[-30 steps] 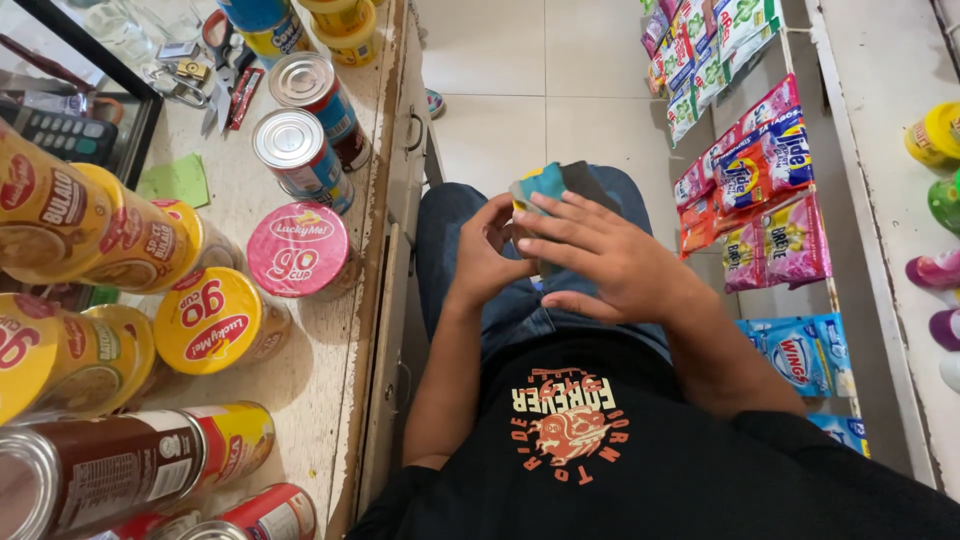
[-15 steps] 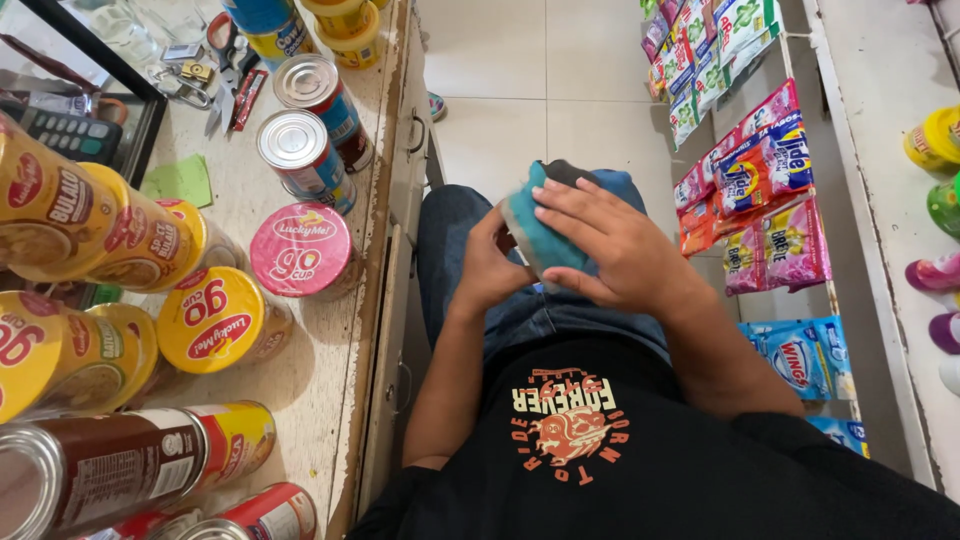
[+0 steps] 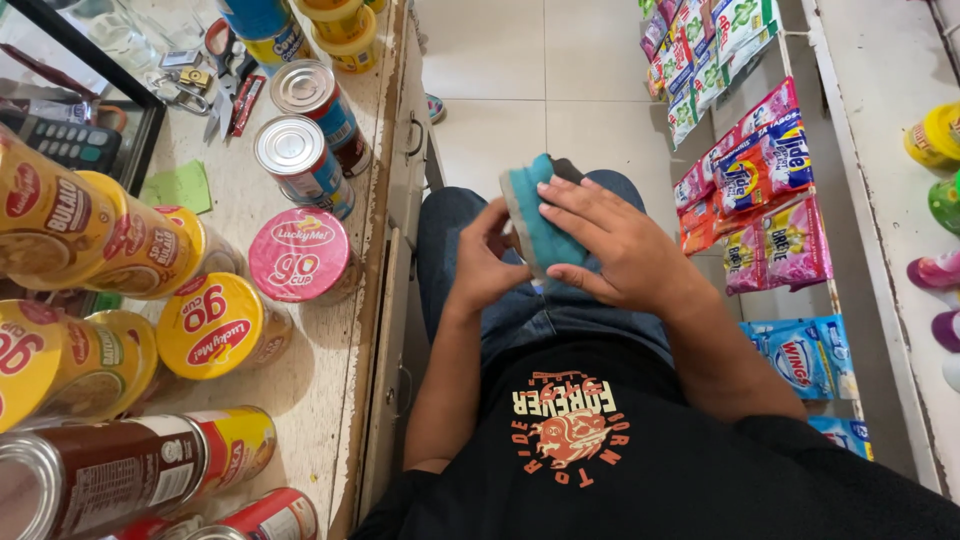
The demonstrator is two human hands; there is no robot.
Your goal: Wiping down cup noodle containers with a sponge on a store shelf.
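- Centre frame, above the lap: the right hand (image 3: 625, 250) is wrapping a teal pouch (image 3: 538, 222), the left hand (image 3: 487, 262) pinching its near edge.
- It looks soft, light, squashable; the edges are offering the surest grip.
- Left: cans (image 3: 302, 163) are crowding the bench (image 3: 310, 395).

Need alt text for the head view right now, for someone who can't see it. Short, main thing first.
A seated person holds a teal wallet over their lap, the right hand spread across its face and the left hand gripping its near edge. To their left, a worn counter carries cup noodles and tin cans; sachet strips hang on the right.
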